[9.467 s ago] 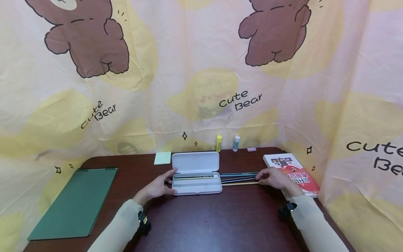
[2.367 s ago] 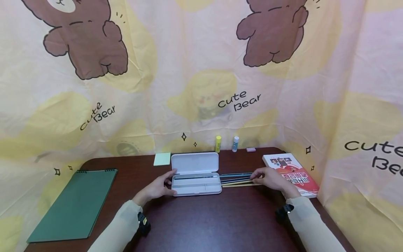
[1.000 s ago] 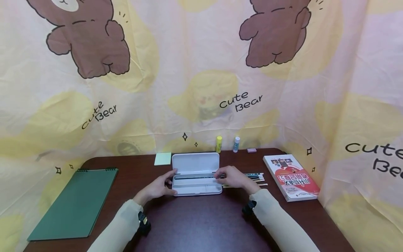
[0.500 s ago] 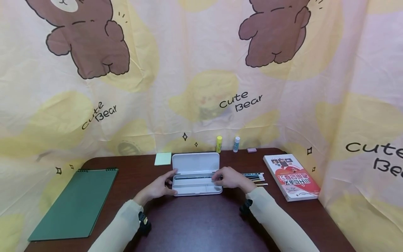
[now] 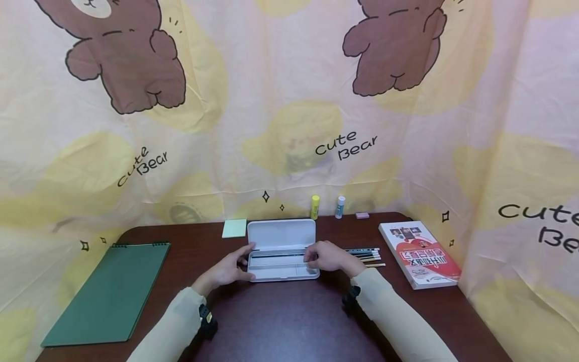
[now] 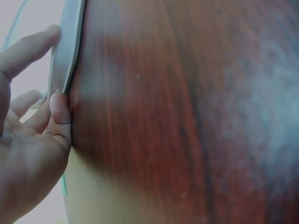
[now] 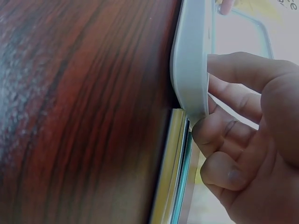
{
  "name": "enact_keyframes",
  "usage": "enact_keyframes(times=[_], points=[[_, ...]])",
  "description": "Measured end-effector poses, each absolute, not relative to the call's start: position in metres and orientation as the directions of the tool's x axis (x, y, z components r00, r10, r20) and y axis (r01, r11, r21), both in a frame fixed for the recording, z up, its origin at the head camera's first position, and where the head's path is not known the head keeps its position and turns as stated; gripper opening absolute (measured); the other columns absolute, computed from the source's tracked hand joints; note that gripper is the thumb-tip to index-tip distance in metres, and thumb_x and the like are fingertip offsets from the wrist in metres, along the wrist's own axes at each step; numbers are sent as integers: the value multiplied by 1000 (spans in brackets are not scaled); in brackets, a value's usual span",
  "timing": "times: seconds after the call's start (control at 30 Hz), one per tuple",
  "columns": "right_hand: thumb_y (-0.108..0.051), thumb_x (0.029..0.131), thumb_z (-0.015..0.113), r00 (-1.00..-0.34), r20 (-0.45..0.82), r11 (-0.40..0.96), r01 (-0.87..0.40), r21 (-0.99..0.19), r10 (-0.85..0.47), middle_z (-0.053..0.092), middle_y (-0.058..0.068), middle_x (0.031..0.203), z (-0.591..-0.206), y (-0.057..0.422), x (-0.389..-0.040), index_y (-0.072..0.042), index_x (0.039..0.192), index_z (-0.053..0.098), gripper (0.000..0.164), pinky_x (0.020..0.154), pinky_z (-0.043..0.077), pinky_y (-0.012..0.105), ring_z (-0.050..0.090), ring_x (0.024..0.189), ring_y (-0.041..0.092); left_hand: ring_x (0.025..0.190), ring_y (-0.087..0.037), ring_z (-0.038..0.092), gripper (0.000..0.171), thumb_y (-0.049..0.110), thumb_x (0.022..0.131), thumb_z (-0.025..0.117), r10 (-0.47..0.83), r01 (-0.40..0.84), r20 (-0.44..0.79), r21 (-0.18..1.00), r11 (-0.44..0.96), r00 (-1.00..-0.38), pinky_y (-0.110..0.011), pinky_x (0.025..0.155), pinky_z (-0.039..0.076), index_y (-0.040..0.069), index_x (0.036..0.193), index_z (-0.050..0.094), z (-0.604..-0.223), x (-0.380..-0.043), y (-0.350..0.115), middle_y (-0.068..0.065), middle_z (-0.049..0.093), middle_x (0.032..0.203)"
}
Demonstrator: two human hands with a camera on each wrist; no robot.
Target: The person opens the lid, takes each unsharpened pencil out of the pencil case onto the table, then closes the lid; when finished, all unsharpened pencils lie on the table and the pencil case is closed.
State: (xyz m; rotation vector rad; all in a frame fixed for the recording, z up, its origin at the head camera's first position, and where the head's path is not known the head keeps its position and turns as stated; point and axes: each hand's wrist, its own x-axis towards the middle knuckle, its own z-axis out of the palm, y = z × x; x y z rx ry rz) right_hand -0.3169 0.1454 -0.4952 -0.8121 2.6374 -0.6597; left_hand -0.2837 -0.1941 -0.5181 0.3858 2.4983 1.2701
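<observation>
A white pencil case (image 5: 271,274) lies with its lid (image 5: 280,233) raised. My left hand (image 5: 223,266) holds its left end; in the left wrist view the thumb and curled fingers sit around that corner. One or more dark pencils (image 5: 276,255) lie along the case's back compartment. My right hand (image 5: 327,256) reaches over the right end, thumb and forefinger brought together at the pencil's end inside; the case wall hides the fingertips in the right wrist view. Several pencils (image 5: 368,254) lie on the table right of the case, partly under this hand, their ends against the case (image 7: 191,70).
A green spiral pad (image 5: 108,296) lies at the left and a red-and-white book (image 5: 420,256) at the right. Behind the case are pale green sticky notes (image 5: 234,228), a yellow stick (image 5: 314,207), a glue stick (image 5: 340,207) and a pink eraser (image 5: 362,215). A printed curtain surrounds the table.
My right hand has moved left from the loose pencils to the case's right end, shifting slightly further left in the last second. A yellow pencil earlier inside the case no longer shows there. Left hand unmoved.
</observation>
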Motion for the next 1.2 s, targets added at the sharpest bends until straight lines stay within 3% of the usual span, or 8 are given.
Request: enact_keyframes(times=[0.3,0.63,0.9,1.2], points=[[-19,93,70,-800,-142,723,-431,-540,-583,69,-9,90,-495,145,-317,-18,97,74,6,81,51,34,57,82,12,113,-23,48,96,24,78,86,376,91,-160,817,570,-913,-34,86,44,29,157,32,-520,-283,-192,-6,48,145],[-18,92,71,-816,-137,715,-396,-577,-562,69,-10,85,-497,148,-319,-24,95,77,10,71,50,30,58,79,14,113,-23,48,95,24,78,86,373,92,-157,816,570,-914,-35,89,43,28,156,33,-518,-283,-192,-8,51,140],[-19,90,73,-822,-61,702,-442,-558,-566,65,-13,76,-498,155,-320,-27,90,77,9,66,48,28,56,73,11,113,-23,48,95,25,78,86,372,94,-156,814,574,-915,-35,88,43,27,156,33,-518,-285,-193,-9,51,139],[-18,90,74,-827,5,687,-469,-555,-562,69,-13,84,-493,173,-318,-24,92,77,7,76,48,30,58,79,9,113,-24,49,95,25,78,86,364,90,-159,809,581,-918,-35,88,43,27,156,33,-518,-283,-193,-9,53,136]])
